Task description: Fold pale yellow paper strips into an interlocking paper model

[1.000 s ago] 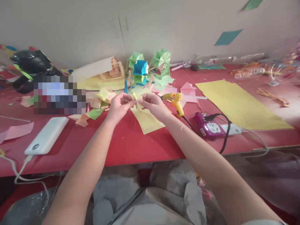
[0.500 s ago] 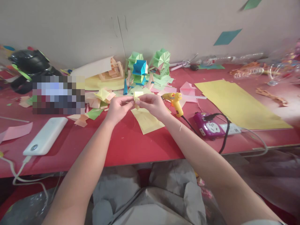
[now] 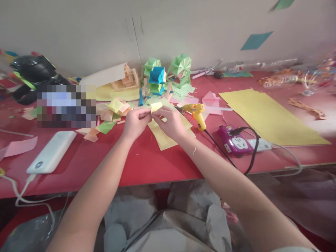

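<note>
Both hands meet above the red table, pinching a small piece of yellow paper. My left hand is closed on its left side, thumb and fingers pressed together. From the right, my right hand pinches the same piece, its fingertips touching those of the left. Its lower part is hidden by the fingers, so its folds cannot be made out. Beneath the hands lie pale yellow paper sheets. A yellow hot glue gun rests just right of my right hand, partly over pink paper.
Behind the hands stand folded green paper shapes and a blue one. A purple power socket with cables and a large yellow sheet lie right. At left are a white power bank and paper scraps.
My right hand has turned and shifted slightly over the small yellow paper. More of the paper's flat upper part shows, and the folded part between the fingertips is now covered.
</note>
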Demonstrator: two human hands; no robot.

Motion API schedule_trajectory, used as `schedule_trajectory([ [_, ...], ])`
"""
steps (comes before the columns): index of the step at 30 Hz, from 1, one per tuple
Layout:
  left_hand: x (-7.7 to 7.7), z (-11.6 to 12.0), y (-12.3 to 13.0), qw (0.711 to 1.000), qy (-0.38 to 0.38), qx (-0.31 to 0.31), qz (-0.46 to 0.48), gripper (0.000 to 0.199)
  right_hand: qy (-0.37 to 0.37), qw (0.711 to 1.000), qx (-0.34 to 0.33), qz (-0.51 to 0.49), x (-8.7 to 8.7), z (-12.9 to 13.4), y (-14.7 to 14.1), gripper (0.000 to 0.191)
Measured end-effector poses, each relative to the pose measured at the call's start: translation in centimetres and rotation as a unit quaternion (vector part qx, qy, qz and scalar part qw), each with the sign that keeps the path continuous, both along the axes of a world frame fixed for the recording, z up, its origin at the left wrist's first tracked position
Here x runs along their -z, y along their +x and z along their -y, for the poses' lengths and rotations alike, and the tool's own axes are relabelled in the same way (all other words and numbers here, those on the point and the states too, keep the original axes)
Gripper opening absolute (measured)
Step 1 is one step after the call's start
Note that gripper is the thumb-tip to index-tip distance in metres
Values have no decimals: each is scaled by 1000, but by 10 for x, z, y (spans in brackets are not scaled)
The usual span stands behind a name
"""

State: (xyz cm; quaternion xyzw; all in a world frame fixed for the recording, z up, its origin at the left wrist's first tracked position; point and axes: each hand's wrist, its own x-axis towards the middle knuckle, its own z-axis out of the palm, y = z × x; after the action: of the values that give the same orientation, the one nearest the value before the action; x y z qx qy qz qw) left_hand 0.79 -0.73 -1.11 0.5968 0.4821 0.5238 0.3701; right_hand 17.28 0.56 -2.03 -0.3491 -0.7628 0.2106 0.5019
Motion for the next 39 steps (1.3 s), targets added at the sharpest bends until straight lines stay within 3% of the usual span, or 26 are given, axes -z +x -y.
schedule_trajectory([
  [5, 2, -2, 2, 998, -23, 16, 58, 27, 18, 1000, 11, 19, 3, -1, -2, 18],
  [13, -12, 2, 11, 975, -105, 35, 191, 39, 103, 990, 54, 83, 6, -2, -6, 30],
  [22, -6, 1, 13, 964, -107, 39, 242, 44, 91, 995, 38, 12, 6, -6, -4, 21],
  [29, -4, 0, 13, 975, -93, 19, 201, 45, -6, 999, 23, -36, 1, -6, -2, 8],
  [32, -2, -1, 12, 981, -86, 5, 175, 46, -34, 999, -2, -33, -1, -7, 1, 13],
  [35, -1, -2, 11, 984, -86, -6, 154, 46, -45, 998, -41, -31, -4, -7, 3, 21],
  [39, -1, -2, 9, 988, -80, 1, 134, 44, -39, 997, -56, -43, -6, -6, 4, 15],
])
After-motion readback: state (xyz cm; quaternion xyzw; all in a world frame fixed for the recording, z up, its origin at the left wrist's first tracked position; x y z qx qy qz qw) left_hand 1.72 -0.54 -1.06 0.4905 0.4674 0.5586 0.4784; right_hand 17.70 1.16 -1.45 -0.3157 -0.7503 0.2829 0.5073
